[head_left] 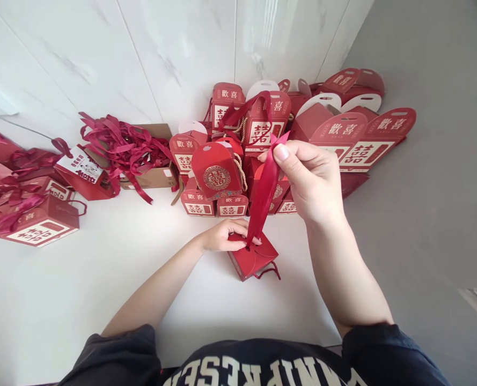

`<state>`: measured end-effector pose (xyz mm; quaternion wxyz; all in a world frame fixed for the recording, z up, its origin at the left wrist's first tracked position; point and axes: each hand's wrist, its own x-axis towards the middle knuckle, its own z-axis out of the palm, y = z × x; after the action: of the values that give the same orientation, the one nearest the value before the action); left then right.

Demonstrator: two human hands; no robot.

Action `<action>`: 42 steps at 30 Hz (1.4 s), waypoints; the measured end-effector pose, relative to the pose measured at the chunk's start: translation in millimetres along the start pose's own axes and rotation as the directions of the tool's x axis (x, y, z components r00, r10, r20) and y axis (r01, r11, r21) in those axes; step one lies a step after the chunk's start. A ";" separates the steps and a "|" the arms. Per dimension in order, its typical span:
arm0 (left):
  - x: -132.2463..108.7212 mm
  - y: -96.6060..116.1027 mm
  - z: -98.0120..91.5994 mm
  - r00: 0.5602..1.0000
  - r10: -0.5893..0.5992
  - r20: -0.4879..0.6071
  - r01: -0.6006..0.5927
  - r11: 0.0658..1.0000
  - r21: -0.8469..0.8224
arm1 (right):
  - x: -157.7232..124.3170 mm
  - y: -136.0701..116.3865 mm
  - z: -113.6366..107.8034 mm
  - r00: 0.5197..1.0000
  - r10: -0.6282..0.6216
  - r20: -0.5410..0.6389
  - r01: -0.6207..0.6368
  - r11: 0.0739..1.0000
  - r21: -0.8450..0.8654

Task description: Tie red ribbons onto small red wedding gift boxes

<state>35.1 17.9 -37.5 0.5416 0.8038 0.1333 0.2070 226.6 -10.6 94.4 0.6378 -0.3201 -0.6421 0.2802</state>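
My right hand [310, 177] pinches a dark red satin ribbon [263, 201] near its end and holds it raised above a small red gift box [262, 254]. Down from my fingers, the ribbon runs taut to a hole in the top of the box. A loose stretch of the same red ribbon loops up behind my hand, in front of the stacked boxes. My left hand [225, 236] steadies the gift box from its far left side, thumb and fingers on its top around the ribbon. A twisted red cord handle [271, 271] hangs at the box's right side.
Behind stand several red and white gift boxes [218, 174], with taller handled ones [343, 131] at the right. Left of them a cardboard box [153, 179] overflows with red ribbons [129, 145]. Ribbon-tied boxes [41, 220] sit at the far left. A marbled wall [190, 48] closes the back.
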 end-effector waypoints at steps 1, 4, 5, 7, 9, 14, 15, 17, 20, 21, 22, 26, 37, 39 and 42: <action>0.1 -0.1 0.7 1.000 -0.005 0.003 0.005 1.000 0.001 | -0.2 0.5 -0.5 1.000 -0.001 0.000 0.001 1.000 0.008; 0.8 -1.7 3.2 1.000 -0.007 -0.022 0.007 1.000 0.010 | -0.6 1.8 -1.5 1.000 -0.004 -0.015 0.004 1.000 0.023; 1.0 -2.7 4.1 0.999 -0.002 -0.037 0.003 1.000 0.015 | -0.7 1.8 -1.5 1.000 -0.006 -0.022 0.007 1.000 0.022; 1.8 -5.5 5.8 0.998 0.012 -0.066 -0.010 1.000 0.022 | -0.7 0.8 -1.2 0.999 -0.020 -0.034 0.021 1.000 0.006; 2.6 -8.8 7.2 0.995 0.035 -0.095 -0.032 0.999 0.035 | -0.7 -1.5 -1.0 0.998 -0.047 -0.047 0.046 0.998 -0.034; 4.1 -14.6 10.2 0.977 0.104 -0.186 -0.083 0.989 0.119 | -1.0 -3.9 -4.6 0.989 -0.096 -0.111 0.073 0.978 -0.196; 4.2 -15.0 10.8 0.977 0.104 -0.188 -0.081 0.988 0.130 | -1.4 -3.1 -5.9 0.984 -0.110 -0.136 0.077 0.971 -0.228; 4.3 -15.1 11.7 0.979 0.090 -0.183 -0.062 0.987 0.148 | -3.1 -1.1 -9.1 0.968 -0.161 -0.195 0.101 0.953 -0.287; 4.4 -14.4 11.9 0.974 0.066 -0.215 -0.020 0.978 0.209 | -7.1 1.9 -14.3 0.946 -0.208 -0.247 0.114 0.930 -0.348; 4.4 -13.9 11.7 0.972 0.061 -0.227 -0.007 0.973 0.233 | -8.8 3.1 -16.2 0.950 -0.198 -0.243 0.103 0.929 -0.355; 4.5 -13.2 11.5 0.971 0.055 -0.234 0.006 0.968 0.252 | -10.8 4.5 -18.0 0.959 -0.172 -0.225 0.085 0.932 -0.353; 4.2 -9.8 11.2 0.972 0.009 -0.235 0.051 0.967 0.251 | -27.9 13.9 -25.4 0.995 -0.049 -0.089 0.015 0.937 -0.348; 6.3 -12.8 12.2 0.971 0.039 -0.238 0.012 0.978 0.210 | -126.5 68.6 -28.8 0.878 0.442 0.184 -0.331 0.837 -0.435; 6.2 -12.7 11.6 0.972 0.044 -0.230 0.008 0.975 0.223 | -126.5 75.5 -21.5 0.861 0.450 0.235 -0.373 0.874 -0.311; 5.3 -14.1 10.6 0.976 0.057 -0.212 0.000 0.966 0.260 | -124.1 82.4 -8.7 0.870 0.449 0.203 -0.430 0.893 -0.132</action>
<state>45.0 17.0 -53.0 0.4116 0.8417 0.2061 0.2823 237.5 -53.8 -48.1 0.4656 -0.4496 -0.6321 0.4261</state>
